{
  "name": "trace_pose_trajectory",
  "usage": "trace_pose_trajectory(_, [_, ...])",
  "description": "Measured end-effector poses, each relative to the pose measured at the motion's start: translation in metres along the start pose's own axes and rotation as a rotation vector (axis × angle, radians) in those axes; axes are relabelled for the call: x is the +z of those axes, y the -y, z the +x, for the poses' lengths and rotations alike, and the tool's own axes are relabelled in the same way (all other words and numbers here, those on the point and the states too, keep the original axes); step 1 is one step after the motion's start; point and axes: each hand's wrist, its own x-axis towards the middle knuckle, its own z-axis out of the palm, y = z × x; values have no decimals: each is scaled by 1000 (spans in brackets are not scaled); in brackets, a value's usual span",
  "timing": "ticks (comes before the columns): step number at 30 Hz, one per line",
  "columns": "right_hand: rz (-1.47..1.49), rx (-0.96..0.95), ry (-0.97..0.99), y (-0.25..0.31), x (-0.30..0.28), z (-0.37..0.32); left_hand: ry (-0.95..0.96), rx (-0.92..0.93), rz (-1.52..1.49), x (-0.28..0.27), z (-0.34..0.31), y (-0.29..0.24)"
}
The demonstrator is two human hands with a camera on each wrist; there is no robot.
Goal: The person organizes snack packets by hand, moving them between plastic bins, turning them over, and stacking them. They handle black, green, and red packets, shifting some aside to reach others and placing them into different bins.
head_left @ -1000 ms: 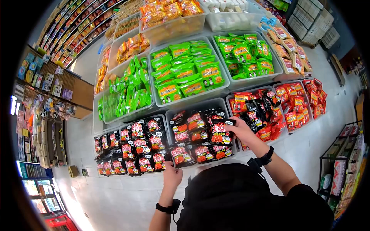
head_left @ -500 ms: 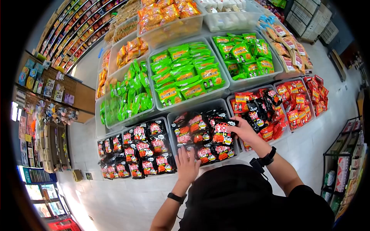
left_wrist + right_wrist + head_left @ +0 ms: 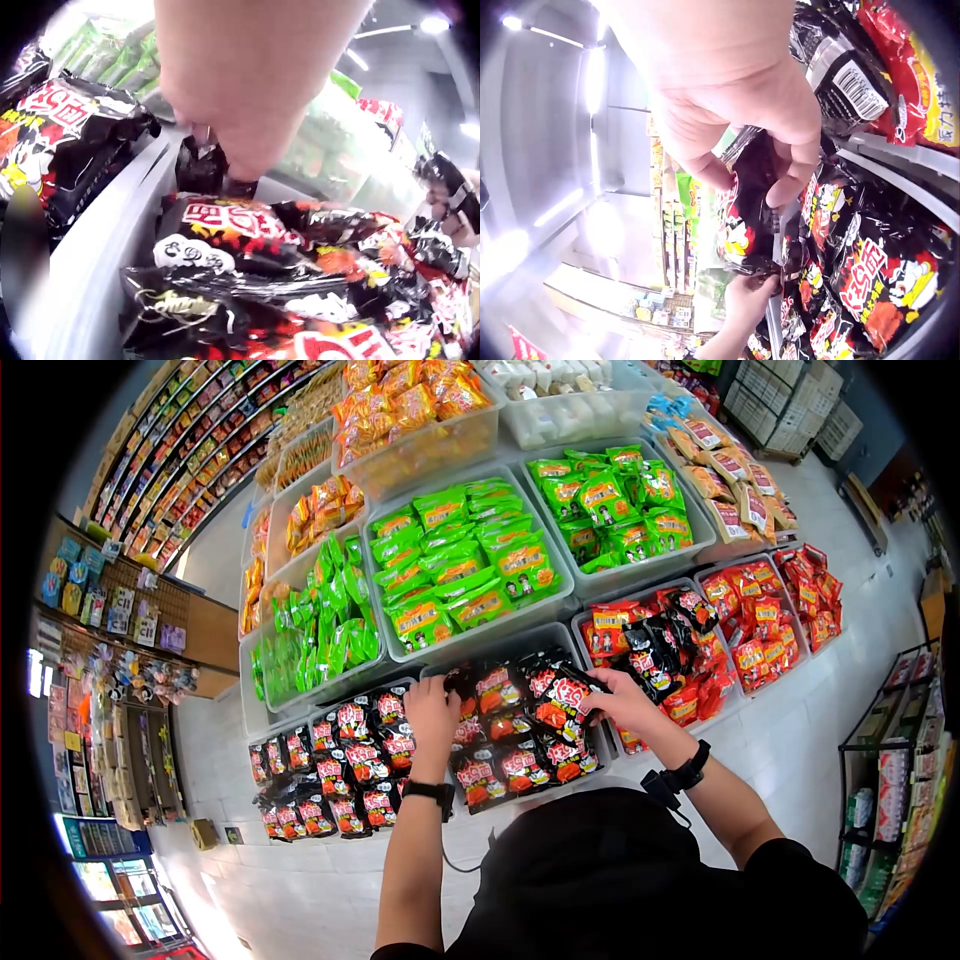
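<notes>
Near the right side of the middle front bin (image 3: pixel 560 635), my right hand (image 3: pixel 632 705) pinches the edge of a black noodle packet (image 3: pixel 754 202) between thumb and fingers; it is tilted over the other packets. My left hand (image 3: pixel 432 715) reaches into the bin's far left corner, fingers pointing down. In the left wrist view its fingertips pinch a dark packet (image 3: pixel 199 169) beside the bin wall, partly hidden by the hand. More black noodle packets (image 3: pixel 522 765) with red and white lettering lie in rows between the hands.
Another bin of black packets (image 3: pixel 355 755) stands to the left. Red packets with some black ones fill a bin (image 3: pixel 735 695) to the right. Behind, on a higher level, are bins of green packets (image 3: pixel 460 565). A black shelf rack (image 3: pixel 880 790) stands at far right.
My left hand has moved from the bin's front left corner, opened over the packets, then reached to the far left corner. My right hand still holds its packet, now tilted more.
</notes>
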Motion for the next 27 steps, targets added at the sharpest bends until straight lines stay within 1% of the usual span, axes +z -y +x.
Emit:
trace_pose_trajectory(2, [62,-1,-8,-1,-2,0,-111,6,-73,-24,-3,-13])
trace_pose_trajectory(3, [75,2,-13,-3,-4,0,-207,92,-75,-36,-6,-21])
trace_pose_trajectory(6, [100,15,-18,-11,-4,6,-228,188,1,-36,-25,-26])
trace_pose_trajectory(9, [105,44,-6,-6,3,6,-146,228,34,-4,-34,-18])
trace_pose_trajectory(11, [65,26,17,-2,6,5,-122,244,44,10,-34,-15])
trace_pose_trajectory(14, [76,23,46,2,8,6,-71,167,-1,23,-33,-11])
trace_pose_trajectory(15, [86,28,51,4,9,6,-64,176,34,23,-31,-10])
trace_pose_trajectory(17, [99,30,47,7,11,7,22,151,13,24,-29,-7])
trace_pose_trajectory(19, [104,23,42,8,10,6,125,114,2,16,-24,-7])
trace_pose_trajectory(22, [105,5,39,9,7,4,-102,180,-124,-15,-20,-14])
trace_pose_trajectory(24, [102,-3,46,8,3,1,-112,70,-243,-41,-26,-20])
trace_pose_trajectory(26, [230,12,66,0,-1,3,-177,97,-276,-67,-27,-19])
trace_pose_trajectory(27, [294,19,77,-2,-2,3,-170,57,-325,-76,-29,-18])
